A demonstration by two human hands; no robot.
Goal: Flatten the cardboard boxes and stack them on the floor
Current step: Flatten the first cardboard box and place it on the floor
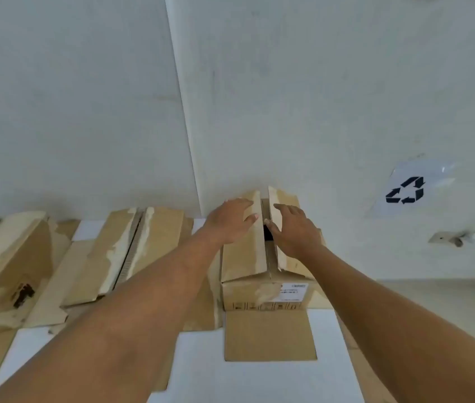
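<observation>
Cardboard box (268, 257), centre of frame, looks light, stiff and easily creased; left hand (230, 221) and right hand (296, 231) lie flat, fingers spread, on its top flaps, the likely place to grip.

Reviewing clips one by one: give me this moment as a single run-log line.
phase: opening box | left hand: flat on left top flap | right hand: flat on right top flap | box: upright, unflattened | flattened cardboard: lying to left
</observation>
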